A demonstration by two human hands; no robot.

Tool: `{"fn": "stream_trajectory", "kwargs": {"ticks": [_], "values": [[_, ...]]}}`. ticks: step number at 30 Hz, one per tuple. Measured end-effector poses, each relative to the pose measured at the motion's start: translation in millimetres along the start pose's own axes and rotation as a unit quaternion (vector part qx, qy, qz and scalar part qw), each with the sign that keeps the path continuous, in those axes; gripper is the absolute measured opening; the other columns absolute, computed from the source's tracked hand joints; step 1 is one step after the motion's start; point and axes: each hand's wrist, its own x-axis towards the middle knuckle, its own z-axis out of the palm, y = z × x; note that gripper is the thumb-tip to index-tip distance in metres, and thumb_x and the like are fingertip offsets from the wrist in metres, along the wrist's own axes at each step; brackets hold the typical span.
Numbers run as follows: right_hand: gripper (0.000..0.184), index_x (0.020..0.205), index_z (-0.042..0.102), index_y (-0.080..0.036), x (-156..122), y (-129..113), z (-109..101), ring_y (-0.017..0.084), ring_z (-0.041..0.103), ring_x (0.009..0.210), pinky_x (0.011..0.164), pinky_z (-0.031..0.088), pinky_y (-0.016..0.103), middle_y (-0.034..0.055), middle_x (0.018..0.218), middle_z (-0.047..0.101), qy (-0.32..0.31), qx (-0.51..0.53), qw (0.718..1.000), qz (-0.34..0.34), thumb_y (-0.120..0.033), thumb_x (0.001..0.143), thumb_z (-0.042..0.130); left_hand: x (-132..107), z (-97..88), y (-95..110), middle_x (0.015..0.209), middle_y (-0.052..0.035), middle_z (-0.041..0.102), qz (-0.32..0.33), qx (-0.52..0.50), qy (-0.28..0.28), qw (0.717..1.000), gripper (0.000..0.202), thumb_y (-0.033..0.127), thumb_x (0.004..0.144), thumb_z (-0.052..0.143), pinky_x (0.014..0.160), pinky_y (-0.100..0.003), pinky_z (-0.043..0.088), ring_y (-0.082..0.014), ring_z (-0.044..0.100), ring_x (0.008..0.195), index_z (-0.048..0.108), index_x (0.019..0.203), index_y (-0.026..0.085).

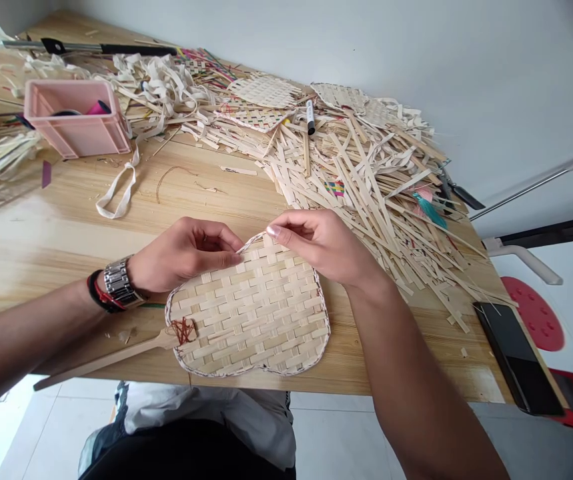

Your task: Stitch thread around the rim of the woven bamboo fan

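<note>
A woven bamboo fan (251,310) lies at the front edge of the wooden table, its rim wrapped in a pale strip. Its flat wooden handle (101,363) points to the lower left, bound to the weave with brown thread (182,331). My left hand (191,250) pinches the fan's far rim, thumb on top. Just to the right, my right hand (316,243) grips the same rim between thumb and curled fingers. Whether a thread or strip is also between the fingers is too small to tell.
A large heap of loose bamboo strips (356,187) covers the table's back right, with woven pieces (263,90) and a marker (310,117) on it. A pink plastic basket (79,127) stands back left. A phone (516,357) rests at the right edge.
</note>
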Motion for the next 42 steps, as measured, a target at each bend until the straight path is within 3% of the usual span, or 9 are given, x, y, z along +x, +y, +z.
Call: {"fn": "stream_trajectory", "kwargs": {"ticks": [8,22,28,35,42], "values": [[0.029,0.091,0.073,-0.015,0.6,-3.9,8.3,0.015,0.063,0.076,0.066,0.047,0.028,0.0061,0.086,0.072,0.056,0.064,0.996,0.019,-0.041,0.08,0.075,0.1,-1.1,-1.1,0.083,-0.0047,0.072,0.011,0.008,0.02,1.0,0.013,0.022,0.081,0.072,0.057,-0.017,0.046,-0.0093,0.062,0.067,0.071,0.089,0.011],[0.018,0.092,0.07,-0.016,2.3,-2.9,7.1,0.015,0.062,0.084,0.073,0.045,0.027,0.0036,0.092,0.07,0.028,0.015,0.999,-0.03,-0.033,0.089,0.065,-0.9,1.1,-3.3,0.086,-0.0063,0.072,0.029,0.028,0.028,0.999,0.019,0.025,0.082,0.072,0.064,-0.02,0.047,-0.0106,0.062,0.072,0.07,0.095,0.011],[0.021,0.093,0.07,-0.015,2.5,-3.7,9.6,0.014,0.062,0.084,0.073,0.044,0.027,0.0033,0.091,0.07,0.017,0.015,0.999,-0.026,-0.035,0.089,0.065,-2.4,-1.6,-1.9,0.072,-0.0017,0.063,0.068,0.115,0.053,0.99,0.018,0.029,0.086,0.067,0.05,-0.018,0.038,-0.0074,0.051,0.059,0.068,0.086,0.011],[0.024,0.101,0.069,-0.015,2.8,-1.8,12.5,0.014,0.063,0.086,0.077,0.046,0.027,0.0047,0.099,0.07,0.005,0.054,0.998,-0.019,-0.034,0.086,0.069,-5.2,0.0,4.8,0.064,0.0016,0.057,0.063,0.165,0.055,0.983,0.015,0.025,0.087,0.061,0.046,-0.018,0.033,-0.0067,0.045,0.054,0.064,0.079,0.012],[0.025,0.09,0.068,-0.015,3.3,-0.3,15.4,0.013,0.06,0.074,0.067,0.045,0.026,0.0025,0.083,0.068,-0.002,0.075,0.997,0.007,-0.035,0.078,0.077,-9.3,1.2,6.8,0.06,0.0029,0.053,0.103,0.26,0.036,0.959,0.011,0.017,0.083,0.056,0.05,-0.022,0.034,-0.0087,0.043,0.054,0.059,0.073,0.014]]}}
